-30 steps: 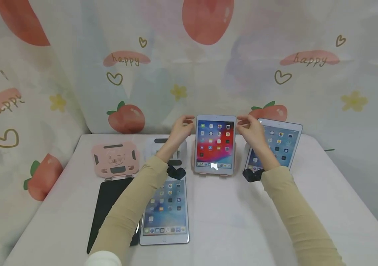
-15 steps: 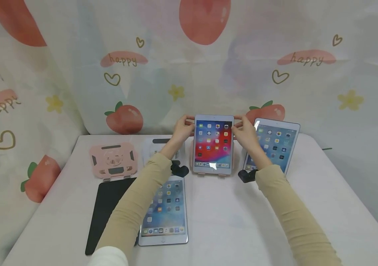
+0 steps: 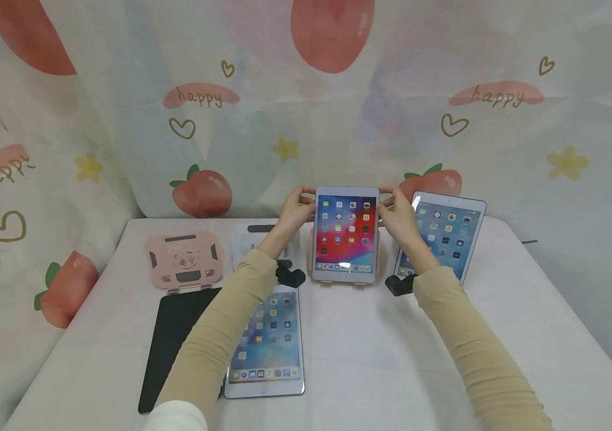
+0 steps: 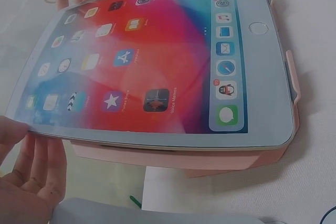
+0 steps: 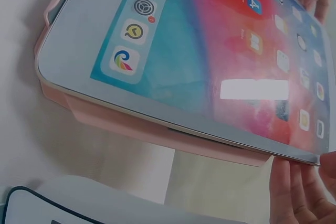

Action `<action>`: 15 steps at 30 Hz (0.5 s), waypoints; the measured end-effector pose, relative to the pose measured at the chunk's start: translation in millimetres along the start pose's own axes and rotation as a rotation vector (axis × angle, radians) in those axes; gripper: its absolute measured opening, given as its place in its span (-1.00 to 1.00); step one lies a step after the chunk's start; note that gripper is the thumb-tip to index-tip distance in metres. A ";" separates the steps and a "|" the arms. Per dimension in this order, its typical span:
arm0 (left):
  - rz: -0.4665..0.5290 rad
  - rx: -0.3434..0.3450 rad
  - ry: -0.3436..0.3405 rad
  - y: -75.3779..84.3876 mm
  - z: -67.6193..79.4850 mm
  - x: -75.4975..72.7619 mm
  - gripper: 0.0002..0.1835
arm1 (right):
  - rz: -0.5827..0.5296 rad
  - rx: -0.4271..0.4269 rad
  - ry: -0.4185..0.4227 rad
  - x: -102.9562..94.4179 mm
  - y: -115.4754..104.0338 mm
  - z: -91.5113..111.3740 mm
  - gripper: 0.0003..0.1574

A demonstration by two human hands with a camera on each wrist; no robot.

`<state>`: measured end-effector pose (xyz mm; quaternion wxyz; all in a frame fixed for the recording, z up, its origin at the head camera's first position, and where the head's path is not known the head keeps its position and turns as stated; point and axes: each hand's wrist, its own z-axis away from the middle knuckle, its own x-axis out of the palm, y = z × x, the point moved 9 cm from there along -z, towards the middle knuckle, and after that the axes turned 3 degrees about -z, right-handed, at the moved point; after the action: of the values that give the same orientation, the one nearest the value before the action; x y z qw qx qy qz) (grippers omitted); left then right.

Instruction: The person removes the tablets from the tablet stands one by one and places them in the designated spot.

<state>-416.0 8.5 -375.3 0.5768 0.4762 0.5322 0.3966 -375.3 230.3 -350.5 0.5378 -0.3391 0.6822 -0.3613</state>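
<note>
A white tablet [image 3: 346, 233] with a lit red and blue screen leans upright on a pink stand [image 4: 226, 160], whose small lips catch its lower edge. My left hand [image 3: 295, 212] pinches the tablet's left edge near the top, thumb at the front and fingers behind. On the opposite edge my right hand [image 3: 399, 220] grips it the same way; the right wrist view shows the fingers [image 5: 294, 187] behind the rim. Most of the stand is hidden by the tablet.
Right of it, another white tablet [image 3: 448, 230] leans tilted. On the left lie a pink stand [image 3: 183, 258] and a dark flat tablet-shaped slab [image 3: 171, 341]. A white stand [image 3: 246, 236] sits behind a lit tablet [image 3: 268, 353], both partly covered by my left arm. A patterned cloth hangs behind the table [image 3: 370, 371].
Both hands have come inward from just beside the tablet and now hold its side edges. During the last half second they stay nearly still. The head view has shifted slightly.
</note>
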 end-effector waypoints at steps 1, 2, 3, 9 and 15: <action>0.003 0.000 -0.003 0.2 0.3 0.1 -0.64 | -0.005 0.001 0.002 0.0 0.4 -0.2 -0.48; 0.006 0.000 -0.004 0.6 0.6 0.2 -0.64 | -0.008 0.002 0.004 -0.1 0.7 -0.4 -0.48; 0.009 -0.002 -0.006 0.8 0.9 0.2 -0.64 | -0.014 0.005 0.007 -0.3 1.0 -0.7 -0.49; 0.023 -0.004 -0.011 2.5 2.5 -0.2 -0.63 | -0.030 0.002 0.017 -1.2 2.8 -3.3 -0.52; 0.028 0.002 -0.002 4.2 4.1 -1.7 -0.64 | -0.093 0.001 0.032 -4.0 1.5 -2.3 -0.54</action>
<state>-411.9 7.3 -371.0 0.5714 0.4846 0.5253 0.4035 -376.9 234.8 -349.4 0.5097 -0.3644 0.6738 -0.3917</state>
